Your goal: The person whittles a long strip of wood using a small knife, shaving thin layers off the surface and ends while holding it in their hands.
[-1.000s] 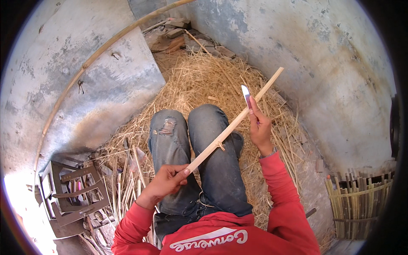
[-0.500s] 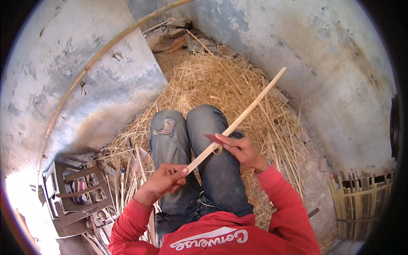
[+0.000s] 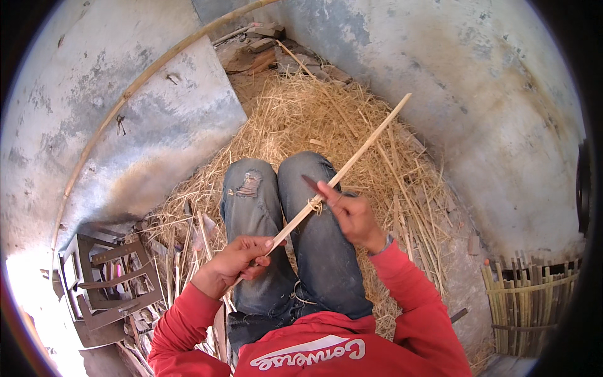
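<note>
A long pale strip, looking like split bamboo (image 3: 367,144), slants across my knees from lower left to upper right. Near its lower end my left hand (image 3: 244,259) is closed around it, and a short piece sticks out past the palm. My right hand (image 3: 353,213) grips a knife (image 3: 310,184) with a dark reddish blade, which lies against the strip above my right knee. Most of the knife's handle is hidden in the fingers. A curled shaving (image 3: 315,205) hangs on the strip just below the blade.
Straw-like shavings (image 3: 295,119) heap on the floor ahead of me. Stained walls (image 3: 452,75) enclose the corner. A brown frame-like object (image 3: 119,286) stands at left, a slatted basket (image 3: 531,308) at right. A long curved pole (image 3: 129,94) arches along the left; bricks (image 3: 264,44) lie behind.
The strip has slid down and left through my grip, now showing past my left palm. My left hand has moved slightly lower left. The knife stays at the strip, tilted more steeply.
</note>
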A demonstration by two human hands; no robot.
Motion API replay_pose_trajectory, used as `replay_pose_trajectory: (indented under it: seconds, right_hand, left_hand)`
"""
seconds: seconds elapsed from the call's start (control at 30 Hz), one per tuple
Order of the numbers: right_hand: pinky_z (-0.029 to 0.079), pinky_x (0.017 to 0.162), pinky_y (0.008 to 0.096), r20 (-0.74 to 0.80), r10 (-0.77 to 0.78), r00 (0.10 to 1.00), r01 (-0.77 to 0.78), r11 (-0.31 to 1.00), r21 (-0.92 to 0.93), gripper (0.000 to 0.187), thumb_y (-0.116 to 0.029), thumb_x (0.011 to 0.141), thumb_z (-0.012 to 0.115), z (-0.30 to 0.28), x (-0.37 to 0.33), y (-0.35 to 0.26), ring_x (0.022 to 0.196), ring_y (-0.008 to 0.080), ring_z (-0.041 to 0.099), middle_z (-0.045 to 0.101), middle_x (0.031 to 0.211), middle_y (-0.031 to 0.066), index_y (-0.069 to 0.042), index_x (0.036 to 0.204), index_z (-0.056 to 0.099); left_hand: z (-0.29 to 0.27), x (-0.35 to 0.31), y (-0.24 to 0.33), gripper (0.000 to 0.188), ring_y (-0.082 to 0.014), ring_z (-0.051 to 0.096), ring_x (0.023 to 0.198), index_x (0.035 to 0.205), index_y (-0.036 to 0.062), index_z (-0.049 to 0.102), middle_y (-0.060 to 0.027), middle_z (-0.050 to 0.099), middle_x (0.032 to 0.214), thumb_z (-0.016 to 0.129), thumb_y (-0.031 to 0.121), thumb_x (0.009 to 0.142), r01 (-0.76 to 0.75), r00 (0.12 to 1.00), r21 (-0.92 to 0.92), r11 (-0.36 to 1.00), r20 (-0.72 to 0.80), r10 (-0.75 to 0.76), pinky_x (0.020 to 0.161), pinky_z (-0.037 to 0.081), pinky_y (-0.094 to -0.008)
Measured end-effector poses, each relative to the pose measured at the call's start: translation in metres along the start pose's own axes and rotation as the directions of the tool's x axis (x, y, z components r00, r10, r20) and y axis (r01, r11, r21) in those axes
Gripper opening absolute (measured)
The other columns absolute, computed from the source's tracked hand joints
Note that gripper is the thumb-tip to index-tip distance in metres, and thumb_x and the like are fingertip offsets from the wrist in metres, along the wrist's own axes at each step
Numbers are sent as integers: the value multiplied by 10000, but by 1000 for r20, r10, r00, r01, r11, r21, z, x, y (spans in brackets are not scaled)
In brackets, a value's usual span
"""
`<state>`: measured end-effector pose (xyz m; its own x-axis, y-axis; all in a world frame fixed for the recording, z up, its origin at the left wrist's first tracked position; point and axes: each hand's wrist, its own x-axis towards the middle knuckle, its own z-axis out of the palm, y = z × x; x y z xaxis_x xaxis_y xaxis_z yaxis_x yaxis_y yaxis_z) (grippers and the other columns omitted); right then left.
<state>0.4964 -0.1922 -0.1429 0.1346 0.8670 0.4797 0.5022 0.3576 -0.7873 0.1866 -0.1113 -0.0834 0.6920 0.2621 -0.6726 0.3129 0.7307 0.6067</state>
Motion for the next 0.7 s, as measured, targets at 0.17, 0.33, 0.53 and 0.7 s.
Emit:
replay_pose_trajectory:
  seconds: [0.17, 0.33, 0.53, 0.7]
  right_hand:
    - [514, 1030, 300, 505, 142, 851, -283, 935, 214, 384, -66, 1027, 583, -11, 3, -52, 1205, 182, 692, 707, 1351, 108, -52, 1405, 645]
    - [502, 760, 257, 424, 180, 887, -428, 666, 612, 436, -74, 1039, 593, -21, -8, -67, 867, 108, 652, 712, 1000, 53, 5, 1467, 567]
    - [284, 446, 211, -97, 345, 934, -188, 703, 686, 303, -148, 1055, 602, -45, 12, -69, 493, 3, 361, 442, 623, -78, 23, 1305, 617]
    - [333, 460, 294, -151, 337, 929, -259, 886, 385, 184, -192, 1055, 619, -39, 37, -78, 501, 77, 447, 448, 606, -26, -21, 991, 639]
  left_hand:
    - [1, -2, -2, 383, -34, 396, 474, 1377, 79, 651, 24, 569, 721, 613, 315, 1078, 0, 999, 32, 1000, -37, 1, 421, 253, -204]
    - [21, -9, 1, 287, -34, 478, 531, 1221, 27, 710, 8, 612, 735, 639, 257, 1066, -232, 938, 272, 934, -193, 289, 460, 335, -207]
    - [-10, -46, 47, 164, -67, 618, 643, 1133, 6, 757, -25, 695, 786, 671, 85, 1018, -321, -48, 937, 138, -161, 986, 585, 507, -243]
    - [-9, -142, 140, 191, -133, 574, 585, 1103, -24, 540, -123, 699, 863, 508, 163, 1115, -231, -807, 962, -143, -107, 581, 506, 451, -246]
